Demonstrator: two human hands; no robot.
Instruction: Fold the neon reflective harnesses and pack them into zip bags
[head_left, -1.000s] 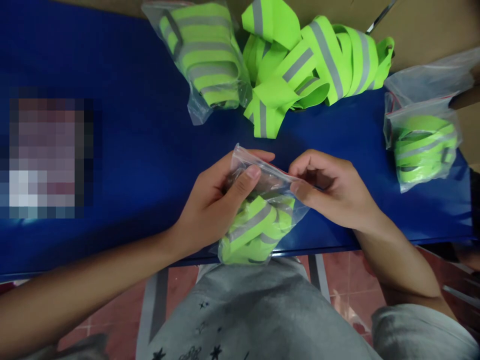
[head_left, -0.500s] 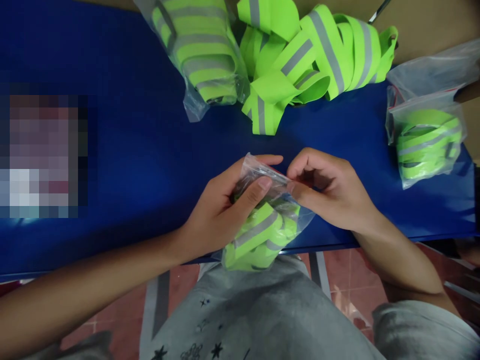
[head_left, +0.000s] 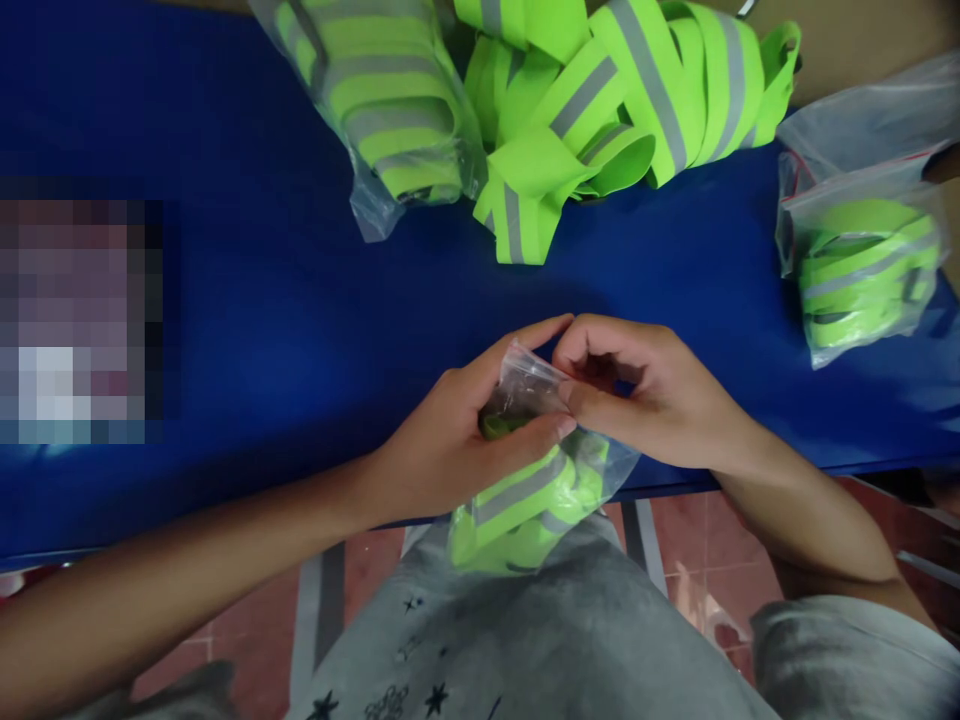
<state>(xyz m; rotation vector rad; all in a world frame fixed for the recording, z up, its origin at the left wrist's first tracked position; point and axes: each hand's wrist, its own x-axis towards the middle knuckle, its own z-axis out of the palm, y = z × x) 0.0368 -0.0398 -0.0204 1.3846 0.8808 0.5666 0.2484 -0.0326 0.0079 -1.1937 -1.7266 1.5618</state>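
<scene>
A clear zip bag (head_left: 525, 385) with a folded neon-yellow reflective strap (head_left: 517, 505) inside lies over the table's near edge, its zip end pointing away from me. My left hand (head_left: 480, 425) holds the bag from the left, thumb across its front and the other fingers behind it. At the top right corner of the bag, my right hand (head_left: 637, 385) pinches the zip edge between thumb and bent forefinger. The fingertips of both hands nearly meet above the bag. Part of the strap is covered by my left thumb.
Beyond my hands lies a heap of loose neon straps (head_left: 600, 110) on the blue table (head_left: 277, 270). A larger bag of straps (head_left: 390, 110) is left of the heap. At right rests another filled zip bag (head_left: 870, 270). A blurred-out patch (head_left: 75, 320) covers the left side.
My left thumb has slid right across the bag, and the left fingertips have come closer to my right hand. The right hand still pinches the zip edge. The whole view has shifted slightly.
</scene>
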